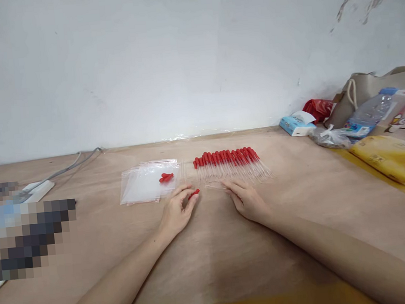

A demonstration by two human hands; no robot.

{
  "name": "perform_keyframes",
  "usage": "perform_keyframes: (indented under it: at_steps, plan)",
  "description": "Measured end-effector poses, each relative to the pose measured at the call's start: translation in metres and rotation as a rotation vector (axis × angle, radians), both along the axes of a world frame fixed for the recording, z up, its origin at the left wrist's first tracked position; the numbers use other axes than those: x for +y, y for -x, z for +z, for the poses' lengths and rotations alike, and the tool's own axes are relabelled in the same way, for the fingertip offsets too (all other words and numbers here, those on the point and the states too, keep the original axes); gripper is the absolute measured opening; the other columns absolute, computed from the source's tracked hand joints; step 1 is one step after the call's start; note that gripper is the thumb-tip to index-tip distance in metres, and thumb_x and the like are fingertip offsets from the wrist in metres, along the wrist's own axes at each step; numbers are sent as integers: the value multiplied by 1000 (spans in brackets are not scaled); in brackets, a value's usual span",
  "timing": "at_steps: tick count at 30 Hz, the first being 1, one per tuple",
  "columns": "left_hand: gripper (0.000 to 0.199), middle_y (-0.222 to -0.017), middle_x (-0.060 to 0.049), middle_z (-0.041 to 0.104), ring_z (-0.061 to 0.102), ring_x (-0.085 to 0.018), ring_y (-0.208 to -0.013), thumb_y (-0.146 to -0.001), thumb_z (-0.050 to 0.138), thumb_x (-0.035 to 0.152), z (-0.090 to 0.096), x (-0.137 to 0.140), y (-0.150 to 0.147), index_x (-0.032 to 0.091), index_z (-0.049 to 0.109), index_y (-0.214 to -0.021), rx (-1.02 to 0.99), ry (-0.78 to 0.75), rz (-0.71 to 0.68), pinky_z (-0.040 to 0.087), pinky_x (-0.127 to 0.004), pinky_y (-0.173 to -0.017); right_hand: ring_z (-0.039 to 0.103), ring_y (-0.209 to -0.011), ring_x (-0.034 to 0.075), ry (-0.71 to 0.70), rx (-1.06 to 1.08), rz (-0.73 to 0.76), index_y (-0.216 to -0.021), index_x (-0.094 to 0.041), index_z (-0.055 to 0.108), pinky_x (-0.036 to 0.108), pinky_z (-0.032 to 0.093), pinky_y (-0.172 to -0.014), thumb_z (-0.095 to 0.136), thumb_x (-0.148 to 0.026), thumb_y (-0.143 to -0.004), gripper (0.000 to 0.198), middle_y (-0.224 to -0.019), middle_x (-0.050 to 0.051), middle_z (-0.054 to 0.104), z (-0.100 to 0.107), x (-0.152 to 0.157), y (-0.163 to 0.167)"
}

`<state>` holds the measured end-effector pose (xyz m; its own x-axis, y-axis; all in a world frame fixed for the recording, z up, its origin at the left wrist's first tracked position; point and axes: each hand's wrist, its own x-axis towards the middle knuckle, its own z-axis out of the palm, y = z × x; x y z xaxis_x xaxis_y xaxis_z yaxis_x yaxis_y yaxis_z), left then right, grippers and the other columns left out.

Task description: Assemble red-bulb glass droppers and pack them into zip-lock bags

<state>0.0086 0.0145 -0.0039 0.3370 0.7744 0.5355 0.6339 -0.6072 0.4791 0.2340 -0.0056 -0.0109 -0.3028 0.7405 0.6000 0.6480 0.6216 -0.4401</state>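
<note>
My left hand (179,208) is closed, pinching a red rubber dropper bulb (195,193) between thumb and fingers. Opposite it, my right hand (245,199) has its fingers pressed together on the end of a thin clear glass tube (213,186) that points left toward the bulb, with a gap between them. Just beyond the hands lies a row of droppers (226,159), their red bulbs at the far end and clear tubes toward me. A few loose red bulbs (166,178) rest on a stack of clear plastic bags (140,186) left of the row.
At the right stand a blue tissue pack (296,125), a plastic bottle (371,111), a knotted clear bag (330,137) and a yellow packet (394,156). On the left are a white power strip (40,189) with a grey cable (65,169) and blurred-out items. A wall (181,68) closes the back.
</note>
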Motion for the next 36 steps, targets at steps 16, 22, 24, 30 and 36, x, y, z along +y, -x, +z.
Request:
perform_keyframes:
  at_steps: [16, 22, 24, 30, 36]
  plan:
    - [17, -81, 0, 63, 58, -13, -72, -87, 43, 29, 2, -13, -5, 19, 57, -91, 15, 92, -113, 44, -25, -67, 54, -76, 13, -1, -43, 93, -100, -20, 59, 33, 35, -78, 42, -19, -86, 22, -83, 5, 61, -2, -9, 3]
    - [18, -86, -1, 62, 58, -14, -80, -88, 41, 28, 2, -12, -2, 19, 55, -92, -24, 209, -222, 45, -25, -73, 55, -77, 13, -2, -69, 137, -99, -21, 60, 31, 32, -75, 42, -20, -86, 22, -80, 4, 61, -3, -6, 1]
    - [17, -87, -2, 62, 57, -14, -81, -87, 41, 27, 3, -12, -1, 19, 56, -92, -16, 217, -264, 44, -25, -75, 55, -78, 12, 3, -84, 146, -100, -22, 60, 31, 31, -75, 42, -19, -87, 23, -81, 3, 61, -4, -5, 0]
    - [20, -84, -3, 62, 57, -14, -76, -88, 40, 29, 9, -14, -1, 19, 58, -90, 82, 221, -324, 44, -25, -71, 53, -71, 11, -5, -227, 101, -101, -23, 62, 32, 26, -75, 42, -15, -85, 27, -83, 3, 61, -3, -2, -4]
    - [21, -81, -3, 62, 56, -13, -73, -88, 40, 28, 8, -14, -2, 19, 59, -90, 166, 149, -337, 43, -24, -68, 49, -66, 12, -85, -333, 79, -95, -19, 62, 32, 24, -73, 40, -11, -82, 27, -81, 4, 61, 2, -6, -3]
